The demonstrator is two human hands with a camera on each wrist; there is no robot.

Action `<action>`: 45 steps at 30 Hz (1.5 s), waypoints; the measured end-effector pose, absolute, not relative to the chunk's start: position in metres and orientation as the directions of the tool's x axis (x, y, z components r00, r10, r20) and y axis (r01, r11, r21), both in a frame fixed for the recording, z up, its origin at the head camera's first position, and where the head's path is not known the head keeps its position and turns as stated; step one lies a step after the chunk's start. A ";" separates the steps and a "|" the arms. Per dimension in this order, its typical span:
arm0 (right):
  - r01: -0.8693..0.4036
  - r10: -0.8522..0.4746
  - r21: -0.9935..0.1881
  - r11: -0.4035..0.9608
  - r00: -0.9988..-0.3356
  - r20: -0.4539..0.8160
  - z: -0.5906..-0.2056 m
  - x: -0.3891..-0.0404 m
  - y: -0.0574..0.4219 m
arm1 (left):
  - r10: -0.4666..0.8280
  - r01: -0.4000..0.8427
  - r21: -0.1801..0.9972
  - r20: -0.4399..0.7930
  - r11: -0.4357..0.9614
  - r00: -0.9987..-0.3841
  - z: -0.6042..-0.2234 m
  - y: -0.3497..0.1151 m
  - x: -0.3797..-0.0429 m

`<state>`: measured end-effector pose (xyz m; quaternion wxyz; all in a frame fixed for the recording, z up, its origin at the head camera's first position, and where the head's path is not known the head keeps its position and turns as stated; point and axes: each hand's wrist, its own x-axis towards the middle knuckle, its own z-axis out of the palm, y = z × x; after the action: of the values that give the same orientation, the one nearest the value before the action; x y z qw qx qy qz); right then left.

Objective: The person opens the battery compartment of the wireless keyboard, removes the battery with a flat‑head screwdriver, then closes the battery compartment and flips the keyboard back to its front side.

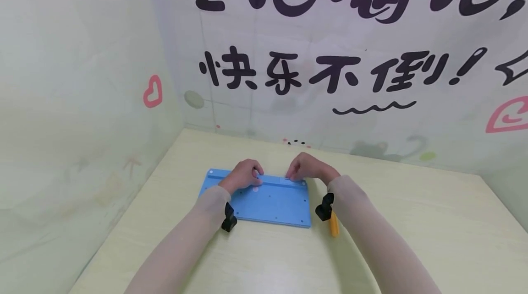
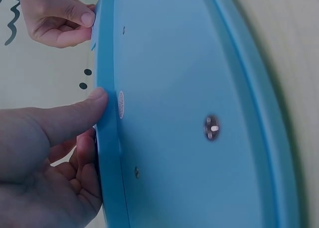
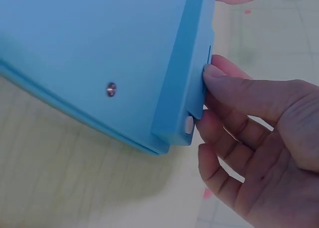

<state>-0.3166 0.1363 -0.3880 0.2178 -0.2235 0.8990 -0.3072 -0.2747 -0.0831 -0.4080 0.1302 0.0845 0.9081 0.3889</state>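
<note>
A blue keyboard (image 1: 272,204) lies underside up on the table, with screws and a raised ridge along its far edge. My left hand (image 1: 246,175) grips that edge near the middle; in the left wrist view the thumb lies over the ridge (image 2: 107,158) and the fingers curl behind it. Toward the right end, my right hand (image 1: 304,166) pinches a small blue battery cover (image 3: 199,106) at the ridge between thumb and fingers. One corner of this cover stands out from the edge, beside a white rubber foot (image 3: 189,124).
An orange stick-like tool (image 1: 334,225) lies right of the keyboard, partly hidden by the right wrist and its black camera mount (image 1: 325,208). The pale wooden table (image 1: 412,220) meets a printed wall (image 1: 264,115) at the back and another wall (image 1: 82,124) at the left.
</note>
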 end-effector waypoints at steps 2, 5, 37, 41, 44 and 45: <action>-0.226 -0.508 -0.638 0.736 -0.807 -0.301 -0.385 -0.320 0.135 | 0.255 0.055 0.726 -0.169 0.685 -0.952 -0.406 -0.083 -0.276; -0.153 -0.446 -0.611 0.777 -0.819 -0.361 -0.383 -0.324 0.133 | 0.258 0.061 0.725 -0.164 0.686 -0.952 -0.404 -0.083 -0.277; 0.004 -0.335 -0.634 0.773 -0.847 -0.413 -0.391 -0.321 0.133 | 0.262 0.047 0.736 -0.180 0.675 -0.948 -0.402 -0.087 -0.276; 0.003 -0.322 -0.657 0.754 -0.870 -0.374 -0.395 -0.318 0.136 | 0.265 0.050 0.732 -0.181 0.679 -0.947 -0.403 -0.084 -0.277; -0.020 -0.329 -0.677 0.736 -0.884 -0.331 -0.399 -0.316 0.138 | 0.263 0.054 0.723 -0.180 0.688 -0.948 -0.405 -0.082 -0.278; -0.028 -0.331 -0.684 0.729 -0.889 -0.317 -0.400 -0.316 0.139 | 0.262 0.055 0.721 -0.179 0.691 -0.948 -0.405 -0.082 -0.278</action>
<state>-0.3155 0.1387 -0.4000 0.2141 -0.0992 0.9048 -0.3545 -0.2778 -0.0820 -0.4054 0.1350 0.0872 0.9095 0.3834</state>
